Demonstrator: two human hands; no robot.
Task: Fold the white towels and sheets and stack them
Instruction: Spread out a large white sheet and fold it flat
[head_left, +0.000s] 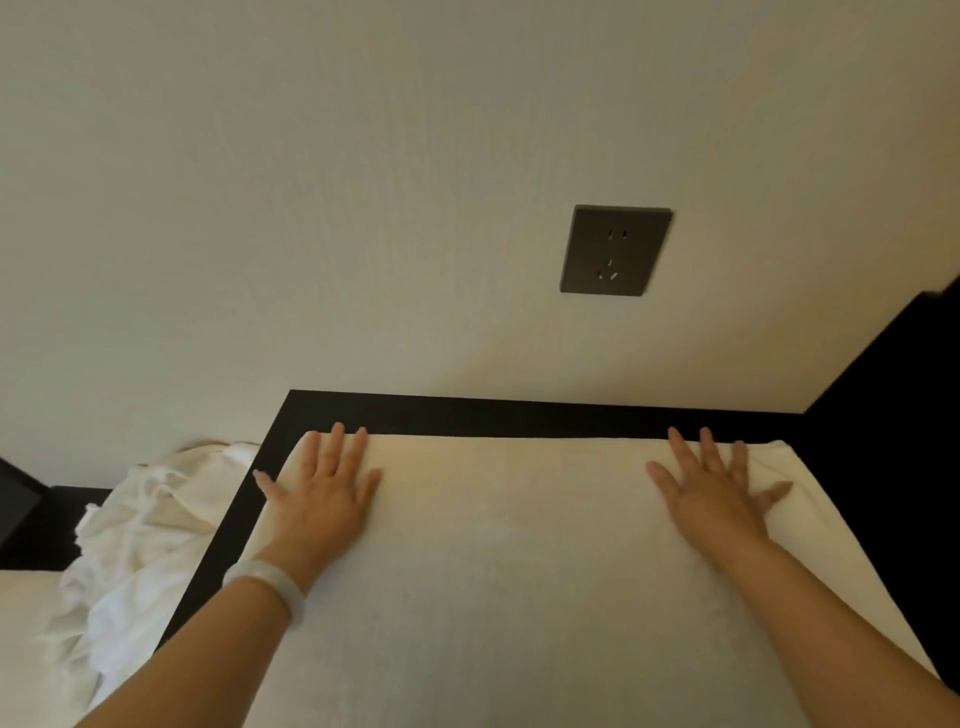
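A white towel (509, 545) lies spread flat on a black table (519, 415), its far edge close to the wall. My left hand (322, 488) presses flat on the towel's far left corner with straight, spread fingers; a pale bangle sits on that wrist. My right hand (717, 493) lies flat near the far right corner, fingers spread too. A crumpled heap of white linen (140, 540) sits to the left of the table, beside and below its edge.
A cream wall rises right behind the table, with a dark power socket (615, 249) on it. A black panel (893, 405) closes off the right side. A light bed surface (26, 649) shows at the lower left, and a dark object (15, 504) at the left edge.
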